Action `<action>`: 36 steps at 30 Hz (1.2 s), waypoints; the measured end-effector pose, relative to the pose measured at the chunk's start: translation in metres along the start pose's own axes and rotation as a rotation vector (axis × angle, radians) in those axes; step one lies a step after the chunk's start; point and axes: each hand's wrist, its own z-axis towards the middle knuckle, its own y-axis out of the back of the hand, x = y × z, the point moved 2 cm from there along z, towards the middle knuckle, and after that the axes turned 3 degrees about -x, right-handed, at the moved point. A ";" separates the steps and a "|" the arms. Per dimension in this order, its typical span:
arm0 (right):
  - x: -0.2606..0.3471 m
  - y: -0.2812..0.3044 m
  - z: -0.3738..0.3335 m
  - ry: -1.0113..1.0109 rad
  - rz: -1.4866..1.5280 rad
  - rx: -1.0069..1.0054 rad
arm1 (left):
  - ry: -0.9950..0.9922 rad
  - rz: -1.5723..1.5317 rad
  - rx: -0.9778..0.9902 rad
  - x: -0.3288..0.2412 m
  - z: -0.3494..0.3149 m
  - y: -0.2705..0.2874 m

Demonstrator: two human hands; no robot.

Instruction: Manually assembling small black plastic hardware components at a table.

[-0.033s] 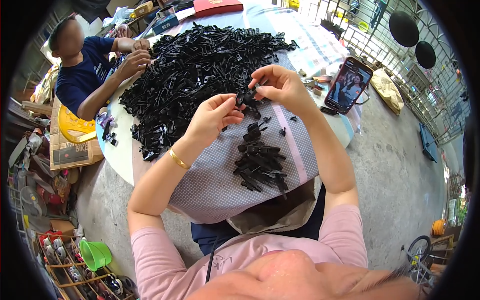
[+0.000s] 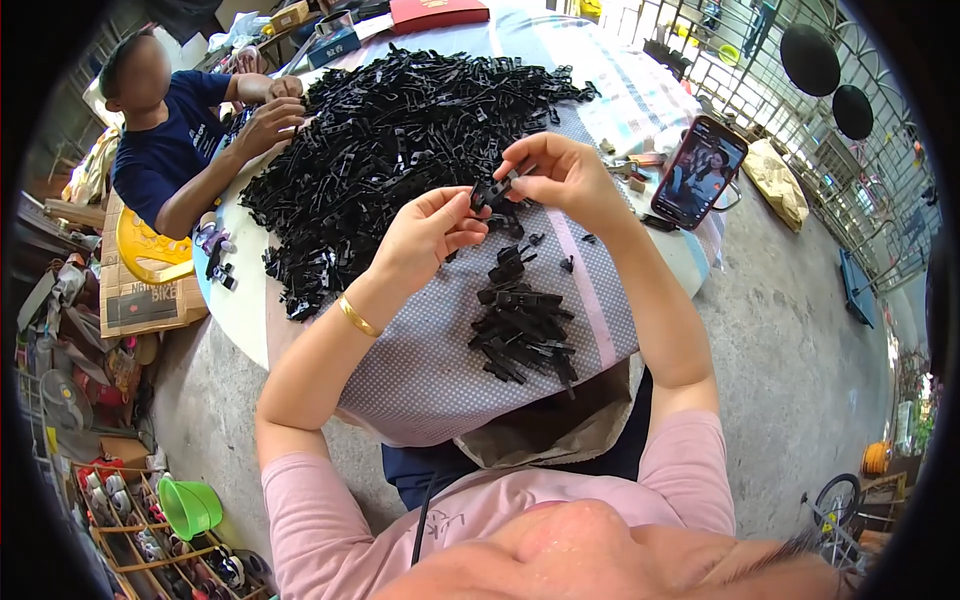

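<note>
Over the near edge of a large heap of black plastic clips [image 2: 400,140], my two hands meet at one small black plastic clip [image 2: 491,192]. My left hand [image 2: 432,235] pinches its left end between thumb and fingertips. On the other end, the thumb and forefinger of my right hand [image 2: 560,182] are closed. The fingers partly cover the clip, so its exact shape is hard to make out. A smaller pile of black clips [image 2: 522,330] lies on the dotted tablecloth [image 2: 410,375] closer to me, with a few tiny black pieces beside it.
A phone [image 2: 700,172] playing a video stands at the right of the table. Across to the left, another person [image 2: 170,140] handles pieces at the heap's edge. An open brown sack [image 2: 550,430] sits below the table's front edge. A red box [image 2: 438,14] lies at the back.
</note>
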 end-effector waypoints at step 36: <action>0.004 -0.020 -0.008 0.255 -0.460 0.100 | -0.695 0.871 -0.010 -0.022 -0.028 -0.018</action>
